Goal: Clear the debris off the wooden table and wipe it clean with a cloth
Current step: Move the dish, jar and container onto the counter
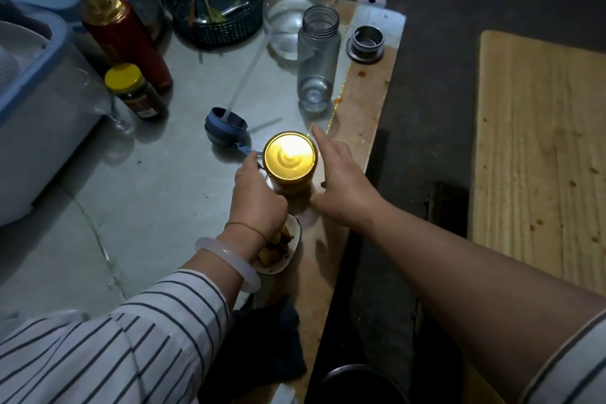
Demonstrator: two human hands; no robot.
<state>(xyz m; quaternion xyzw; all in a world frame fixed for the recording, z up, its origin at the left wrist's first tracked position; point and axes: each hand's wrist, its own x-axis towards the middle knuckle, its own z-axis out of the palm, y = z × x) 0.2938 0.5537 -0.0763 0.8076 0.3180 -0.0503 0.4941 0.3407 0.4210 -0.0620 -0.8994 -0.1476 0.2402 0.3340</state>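
At the far left sits a big blue and white tub [36, 102]. Next to it stands a tall red bottle [126, 39] with a gold top, and a small jar [139, 92] with a yellow lid is just in front of it. Further right, at the back, is a dark basket [216, 6] with a few bits inside. A blue cap [226, 129] with a long straw lies on the gray cover of the table [364, 102].

The left hand [257, 193] comes out of a striped sleeve [108, 344], with a white bracelet [226, 262] on the wrist. Its fingers are curled around the left side of a jar with a shiny gold lid [290, 156] and touch it. Near the wrist is a small white dish [292, 249] with food scraps. A dark cloth [262, 341] lies near the front edge of the table.

The right hand [341, 184] is on the right side of the gold jar, fingers spread open, not gripping. Behind it stand a clear bottle [318, 56] with no cap, a glass jug [295, 10] and a metal lid [366, 43]. The bare wood edge of the table has small stains. Far right is a wooden bench [541, 157].
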